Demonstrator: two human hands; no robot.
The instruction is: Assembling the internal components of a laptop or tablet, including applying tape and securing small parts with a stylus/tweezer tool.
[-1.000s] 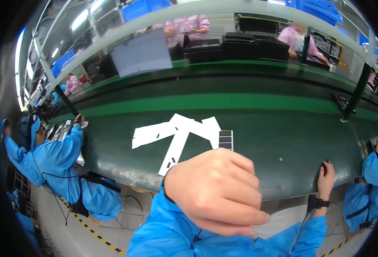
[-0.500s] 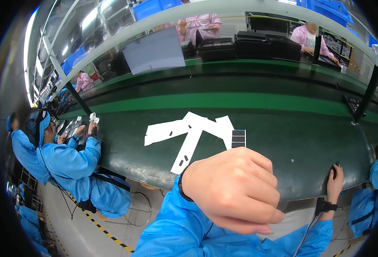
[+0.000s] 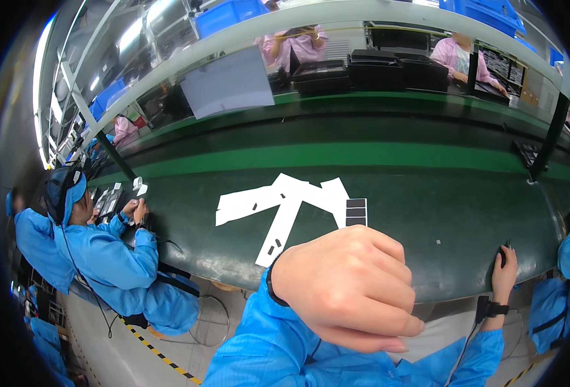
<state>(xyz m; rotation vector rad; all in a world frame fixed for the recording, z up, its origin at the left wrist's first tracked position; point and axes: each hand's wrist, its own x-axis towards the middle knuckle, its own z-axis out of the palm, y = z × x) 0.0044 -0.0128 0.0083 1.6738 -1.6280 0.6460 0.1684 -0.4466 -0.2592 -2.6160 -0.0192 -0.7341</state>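
Observation:
My left hand (image 3: 346,290) is raised close in the middle, its back toward me and its fingers curled in. Its palm is hidden, so what it holds, if anything, does not show. Just beyond it, on the green table, lie overlapping white paper strips (image 3: 287,219), with several small black pieces (image 3: 275,247) on them. A white strip with black rectangles (image 3: 356,213) reaches out from behind the left hand. Farther right, at the table's front edge, my right hand (image 3: 505,277) is closed around black tweezers (image 3: 504,257) whose tips point away from me.
A tiny pale square (image 3: 438,242) lies on the green table (image 3: 401,187). At left a co-worker in blue (image 3: 114,258) handles small parts. Behind a metal frame stand black trays (image 3: 375,71), with people in pink there. A cord runs from my right wrist strap (image 3: 495,309).
The view has shifted slightly. My hands keep nearly the same pose. The co-worker at left has brought both hands together lower down, and the head is turned more toward them.

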